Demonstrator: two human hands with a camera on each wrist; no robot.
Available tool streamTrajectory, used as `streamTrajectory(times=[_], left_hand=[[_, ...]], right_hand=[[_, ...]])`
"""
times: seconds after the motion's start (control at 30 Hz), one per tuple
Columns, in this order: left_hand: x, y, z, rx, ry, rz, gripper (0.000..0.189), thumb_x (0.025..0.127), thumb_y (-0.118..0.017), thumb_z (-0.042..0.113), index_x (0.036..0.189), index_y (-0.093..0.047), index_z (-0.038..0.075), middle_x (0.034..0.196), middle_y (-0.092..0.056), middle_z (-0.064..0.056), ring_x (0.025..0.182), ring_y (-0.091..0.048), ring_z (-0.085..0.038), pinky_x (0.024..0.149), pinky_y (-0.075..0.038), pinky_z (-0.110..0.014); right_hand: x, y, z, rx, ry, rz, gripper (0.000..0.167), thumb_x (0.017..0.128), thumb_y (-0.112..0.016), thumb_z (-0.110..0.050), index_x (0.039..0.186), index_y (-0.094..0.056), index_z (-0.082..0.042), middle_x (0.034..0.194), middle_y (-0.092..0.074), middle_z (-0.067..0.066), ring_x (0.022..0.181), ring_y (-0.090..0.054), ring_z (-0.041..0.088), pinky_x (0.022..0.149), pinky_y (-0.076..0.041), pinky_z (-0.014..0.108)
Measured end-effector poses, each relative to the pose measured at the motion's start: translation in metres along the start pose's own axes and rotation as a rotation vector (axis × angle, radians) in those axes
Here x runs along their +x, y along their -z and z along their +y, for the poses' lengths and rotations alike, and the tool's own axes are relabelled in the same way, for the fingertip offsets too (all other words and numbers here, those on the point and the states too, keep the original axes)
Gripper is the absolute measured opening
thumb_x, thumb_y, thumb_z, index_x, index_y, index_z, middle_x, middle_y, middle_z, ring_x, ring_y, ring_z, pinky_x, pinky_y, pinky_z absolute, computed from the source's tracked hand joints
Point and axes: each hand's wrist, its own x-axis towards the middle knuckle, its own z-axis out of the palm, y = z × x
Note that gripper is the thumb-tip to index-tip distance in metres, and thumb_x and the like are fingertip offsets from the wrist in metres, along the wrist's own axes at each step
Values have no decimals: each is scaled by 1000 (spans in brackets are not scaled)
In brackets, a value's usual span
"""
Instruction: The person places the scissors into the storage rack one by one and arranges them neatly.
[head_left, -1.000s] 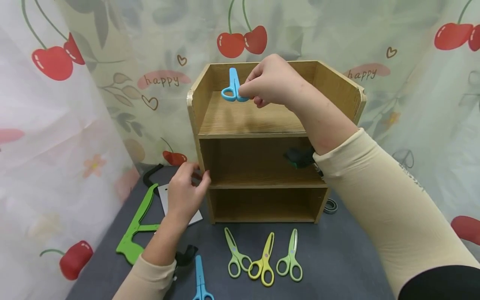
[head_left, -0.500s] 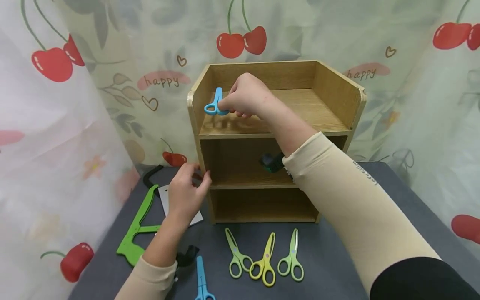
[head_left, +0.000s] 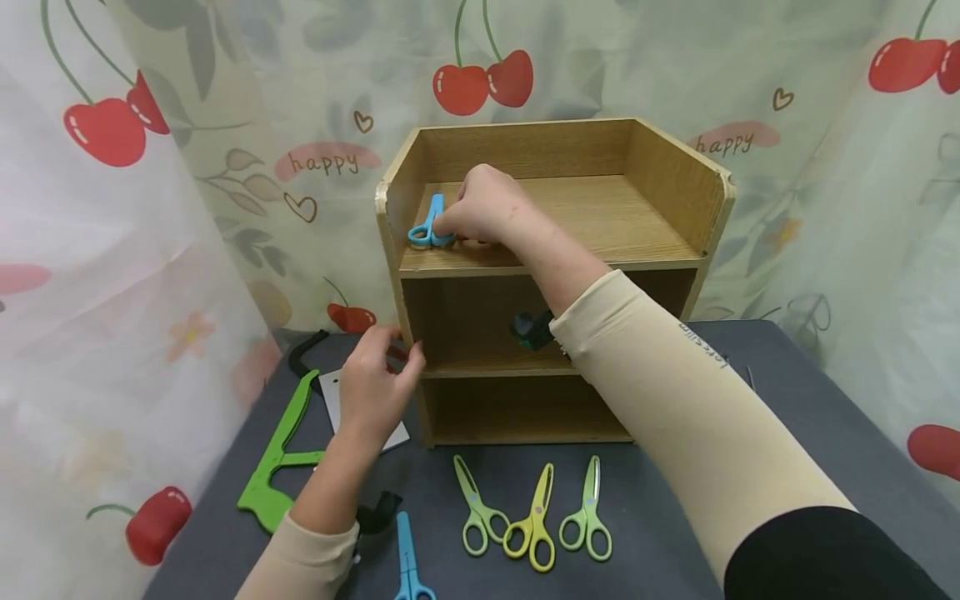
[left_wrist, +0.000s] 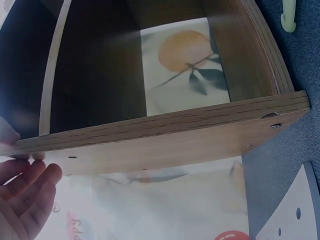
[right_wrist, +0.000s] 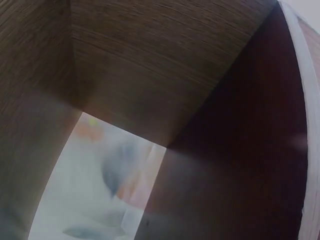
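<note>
A wooden shelf unit (head_left: 517, 271) with three levels stands on the grey table. My right hand (head_left: 483, 204) pinches a pair of blue scissors (head_left: 429, 227) by one handle, low over the left part of the top board, blades pointing to the back. With thumb and fingers, my left hand (head_left: 378, 379) grips the edge of the unit's left side panel (left_wrist: 165, 132); the left wrist view shows the fingers (left_wrist: 37, 192) on the panel's outer face. Only the inside of a compartment (right_wrist: 150, 65) appears in the right wrist view; the right hand is out of that frame.
In front of the unit lie two green scissors (head_left: 480, 517) (head_left: 587, 521) and a yellow pair (head_left: 533, 529). Another blue pair (head_left: 407, 558) lies by the left sleeve. A green saw-shaped piece (head_left: 273, 467) and a white card (head_left: 330, 400) are at left.
My right hand has moved left and down with the blue scissors, from high in front of the unit's back to close over the top board. The left hand stays at the side panel.
</note>
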Motion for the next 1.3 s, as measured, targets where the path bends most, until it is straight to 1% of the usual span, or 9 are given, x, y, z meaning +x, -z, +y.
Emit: streamTrajectory(times=[0.2,0.43,0.53,0.67,0.77,0.9,1.0,1.17,1.3], left_hand=[[0,-1,0,6,-2,6,17,90,-75,11,100,-67,1,92,-66,-14,72,-68,-24,56,-54,-37],[-1,-1,-2,8,-11,20,17,89,-75,10,100,-67,0,92,-66,-16,72,-67,-24,56,-53,-37],[-1,-1,-2,10,-16,24,17,89,-75,10,99,-67,0,91,-66,-16,71,-67,-25,56,-53,-37],[0,-1,-2,15,-24,24,16,89,-75,10,99,-66,0,91,-66,-15,71,-67,-25,55,-53,-37],[0,-2,-2,16,-27,24,16,89,-74,10,99,-66,0,92,-66,-15,71,-68,-24,55,-53,-37],[-1,-2,-2,19,-25,26,16,89,-74,11,99,-67,1,92,-66,-14,71,-68,-24,55,-53,-37],[-1,-2,-2,20,-29,32,16,89,-74,10,99,-67,1,91,-66,-14,71,-68,-24,55,-53,-36],[-1,-2,-2,22,-40,36,16,88,-74,10,98,-67,0,91,-66,-14,70,-68,-25,54,-53,-36],[-1,-3,-3,22,-39,32,16,89,-73,11,99,-67,1,92,-66,-14,71,-68,-25,54,-53,-36]], right_hand=[[-2,-4,-1,-71,-1,16,40,82,-71,-26,53,-46,-15,47,-33,-6,44,-25,11,47,-20,25],[-15,0,2,-59,51,33,44,86,-70,-28,52,-47,-14,47,-34,-6,44,-29,10,46,-22,24],[-26,4,5,-36,88,29,42,88,-69,-29,53,-51,-14,49,-34,-6,44,-32,10,47,-24,25],[-41,8,10,-1,121,32,29,89,-70,-29,66,-70,-12,52,-43,-5,50,-39,12,51,-30,26],[-54,9,15,37,153,42,20,90,-71,-28,84,-80,-12,63,-58,-3,62,-48,15,58,-38,29],[-71,9,22,109,198,51,21,92,-73,-29,99,-81,-10,85,-71,2,79,-57,20,69,-47,33],[-84,9,26,139,237,68,22,92,-73,-28,101,-80,-10,90,-72,3,83,-59,22,73,-48,35],[-105,10,30,160,304,103,17,90,-73,-26,97,-80,-13,79,-66,3,77,-56,21,68,-45,34],[-124,10,33,194,334,102,13,91,-74,-24,97,-79,-14,79,-60,4,75,-55,21,66,-44,35]])
